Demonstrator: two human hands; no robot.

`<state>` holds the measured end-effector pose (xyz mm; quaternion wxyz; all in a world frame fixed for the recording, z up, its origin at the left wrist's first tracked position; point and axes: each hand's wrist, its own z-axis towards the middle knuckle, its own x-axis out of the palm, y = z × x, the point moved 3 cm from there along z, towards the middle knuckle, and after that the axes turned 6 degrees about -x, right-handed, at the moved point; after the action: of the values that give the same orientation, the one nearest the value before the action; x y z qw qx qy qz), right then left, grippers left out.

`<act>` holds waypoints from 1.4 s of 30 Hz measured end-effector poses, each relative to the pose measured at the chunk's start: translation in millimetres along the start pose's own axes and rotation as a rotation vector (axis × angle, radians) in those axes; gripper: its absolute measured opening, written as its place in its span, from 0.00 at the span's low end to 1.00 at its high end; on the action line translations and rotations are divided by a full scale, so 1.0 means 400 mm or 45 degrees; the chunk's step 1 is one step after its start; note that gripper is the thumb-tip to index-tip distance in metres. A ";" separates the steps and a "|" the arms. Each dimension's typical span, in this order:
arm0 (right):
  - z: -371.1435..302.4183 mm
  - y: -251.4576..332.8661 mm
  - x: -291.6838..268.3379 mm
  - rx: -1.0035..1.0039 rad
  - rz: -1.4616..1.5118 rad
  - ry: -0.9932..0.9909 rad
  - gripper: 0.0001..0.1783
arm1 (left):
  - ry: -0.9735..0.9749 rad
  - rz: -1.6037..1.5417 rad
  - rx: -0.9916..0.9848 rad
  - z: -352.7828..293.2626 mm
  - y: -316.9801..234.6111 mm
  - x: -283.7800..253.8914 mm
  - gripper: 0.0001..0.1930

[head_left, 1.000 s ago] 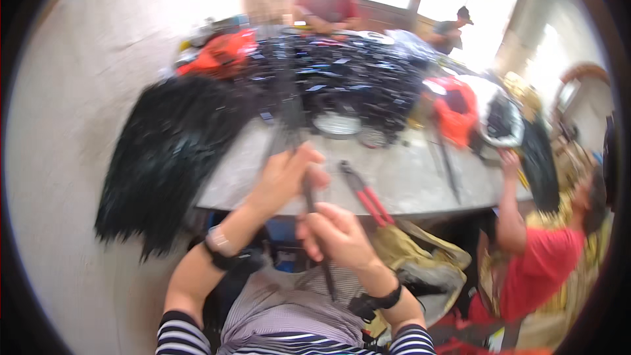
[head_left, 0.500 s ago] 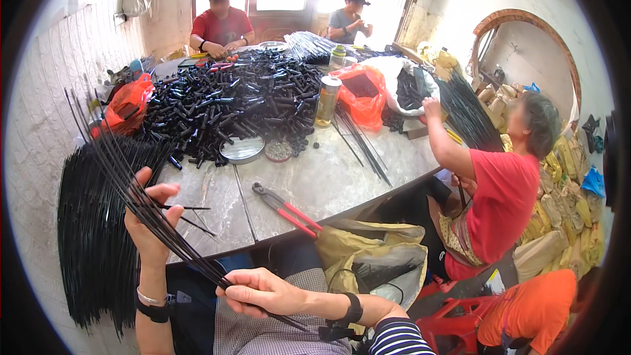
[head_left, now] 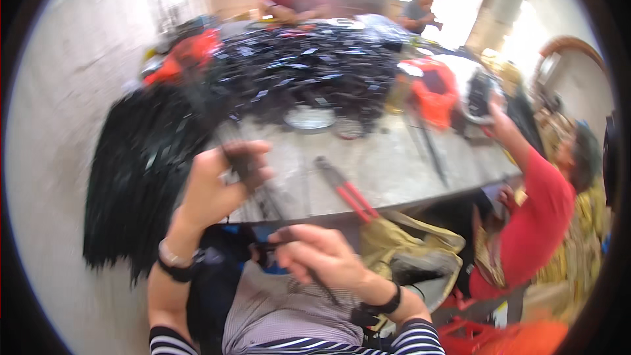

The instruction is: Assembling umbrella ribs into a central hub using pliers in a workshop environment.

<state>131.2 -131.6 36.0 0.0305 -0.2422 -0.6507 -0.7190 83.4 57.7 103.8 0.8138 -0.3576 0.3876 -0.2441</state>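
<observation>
Left hand [head_left: 211, 184] has curled its earlier-spread fingers round black strands [head_left: 245, 166], right hand [head_left: 325, 258] pinching them lower.

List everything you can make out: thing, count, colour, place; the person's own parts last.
Table: one, grey, centre.
Small pieces: uncountable heap, black, table's far half.
Strip bundle: one, black, left.
Left bag: one, orange, far left.
Middle bag: one, orange, right of heap.
Right bag: one, white, beside it.
Large dish: one, silvery, before heap.
Small dish: one, greyish, beside it.
Pliers: one, red-handled, near edge.
Loose strips: several, dark, table's right.
Sack: one, yellowish, below pliers.
Co-workers: at least three, red or grey tops, around table.
Held strips: uncountable, black, between hands.
Left hand: one, bare, at held strips.
Right hand: one, bare, gripping them.
</observation>
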 end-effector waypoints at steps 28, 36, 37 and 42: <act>-0.017 -0.011 -0.026 -0.182 -0.036 -0.182 0.14 | 0.265 -0.447 -0.010 -0.014 0.097 -0.055 0.17; -0.003 -0.012 -0.022 -0.284 -0.104 -0.333 0.13 | -0.180 -0.401 -0.240 -0.064 0.054 -0.010 0.07; -0.002 -0.014 -0.021 -0.294 -0.109 -0.339 0.12 | 0.007 -0.401 -0.320 -0.072 0.055 0.008 0.07; 0.001 -0.026 -0.010 -0.269 -0.193 -0.305 0.12 | 0.098 -0.589 -0.439 -0.076 0.035 0.063 0.11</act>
<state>131.2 -130.6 24.9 -0.1272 -0.2781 -0.5870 -0.7496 75.4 37.3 68.0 0.6486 -0.5599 0.3622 -0.3670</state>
